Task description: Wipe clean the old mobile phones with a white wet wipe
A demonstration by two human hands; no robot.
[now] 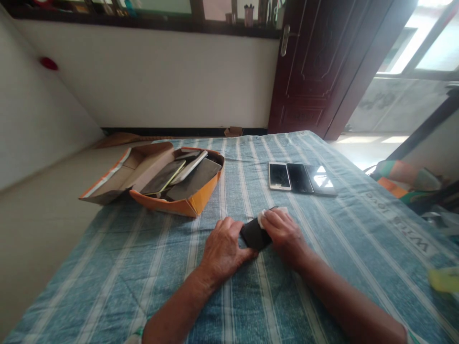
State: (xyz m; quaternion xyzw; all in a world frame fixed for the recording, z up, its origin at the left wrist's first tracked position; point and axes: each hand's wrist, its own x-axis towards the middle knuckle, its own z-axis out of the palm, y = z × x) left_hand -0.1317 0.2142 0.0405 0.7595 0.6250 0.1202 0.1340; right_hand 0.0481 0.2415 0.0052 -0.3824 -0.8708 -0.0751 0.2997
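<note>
A dark smartphone [255,235] lies tilted on the striped cloth between my two hands. My left hand [223,246] grips its left end, thumb along the near edge and fingers at the far edge. In my right hand [285,234] a white tissue [262,220] is bunched under the fingers and pressed on the phone's right part. That end of the phone is partly hidden by the hand and tissue. Beyond my right hand, three phones lie side by side: a white-framed phone [279,176], a black phone [300,178] and a glossy dark phone [322,180] reflecting light.
An open orange cardboard box [179,204] at the left holds several phones, its lid [122,174] folded out leftward. Blue striped cloth [161,291] covers the surface. A yellow object [443,280] sits at the right edge. Behind stand a white wall and a dark red door [315,62].
</note>
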